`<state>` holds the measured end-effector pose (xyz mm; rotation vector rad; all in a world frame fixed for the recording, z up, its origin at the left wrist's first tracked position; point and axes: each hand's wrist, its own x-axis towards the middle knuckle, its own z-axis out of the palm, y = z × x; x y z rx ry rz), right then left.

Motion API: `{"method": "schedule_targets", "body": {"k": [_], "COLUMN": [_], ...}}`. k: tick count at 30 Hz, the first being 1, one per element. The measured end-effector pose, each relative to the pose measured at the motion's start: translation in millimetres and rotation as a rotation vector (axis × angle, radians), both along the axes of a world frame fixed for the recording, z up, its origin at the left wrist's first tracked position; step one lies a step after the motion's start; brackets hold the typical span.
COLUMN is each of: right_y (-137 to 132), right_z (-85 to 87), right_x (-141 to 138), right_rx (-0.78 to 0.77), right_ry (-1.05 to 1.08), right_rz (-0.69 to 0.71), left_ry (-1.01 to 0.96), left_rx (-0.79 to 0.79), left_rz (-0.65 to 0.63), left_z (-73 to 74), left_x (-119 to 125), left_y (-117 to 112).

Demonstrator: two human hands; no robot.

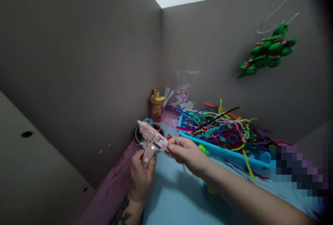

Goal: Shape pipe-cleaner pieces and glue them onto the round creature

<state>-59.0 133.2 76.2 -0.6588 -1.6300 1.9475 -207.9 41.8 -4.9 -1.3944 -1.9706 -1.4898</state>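
Note:
A pink hot glue gun (153, 138) with a small lit green light is in my left hand (142, 174), whose fingers wrap around its handle. Its nozzle points up and to the left. My right hand (188, 154) is closed in a pinch at the gun's rear end, and what its fingertips hold is hidden. A pale translucent stick (175, 128) shows above the right hand and again below it. I cannot tell whether this hand grips it. Beneath the gun sits a dark round container (137, 136) with a pale rim.
A blue tray (226, 150) heaped with colourful pipe cleaners (218, 126) stands at the right. A brown cup with a yellow lid (156, 105) is in the corner by the grey walls. Green-and-red braided yarn (270, 50) hangs on the right wall. A blue mat (169, 200) covers the table.

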Motion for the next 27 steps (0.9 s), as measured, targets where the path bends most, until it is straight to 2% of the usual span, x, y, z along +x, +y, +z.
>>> {"method": "schedule_targets", "body": {"k": [5,8,11,15,18,21,24,27], "right_y": [-4.9,-8.1,-9.4,-9.9,-12.8,-16.2,-18.1,-19.5], "right_z": [10.6,13.1,10.8,10.2,14.2,15.7,13.3,12.6], "right_x": [-0.8,-1.8,-3.5,-2.3,0.5,1.4,-0.1,-1.7], "right_rx": [-0.342,-0.428,-0.250,0.215,0.523,0.748,0.788,0.672], "right_ry": [0.058,0.066,0.047,-0.024,-0.125,-0.171,-0.160,-0.150], "right_rz": [0.143,0.181,0.048,-0.187,-0.277,-0.331,-0.329,-0.288], "left_ry": [-0.037,-0.038,-0.042,-0.074,-0.091,-0.083,-0.081,-0.125], "left_rx": [0.006,0.009,0.016,-0.009,-0.015,-0.001,0.005,-0.024], "left_rz": [-0.006,-0.009,0.011,0.028,0.016,0.003,0.000,-0.022], "left_z": [5.1,5.4,3.4,1.7,1.3,1.2,2.0,2.7], "left_x": [3.1,3.9,3.2,2.7,3.7,4.8,5.0,4.7], "left_y": [-0.1,-0.2,-0.3,-1.1,-1.9,-2.3,-2.5,-2.1]}}
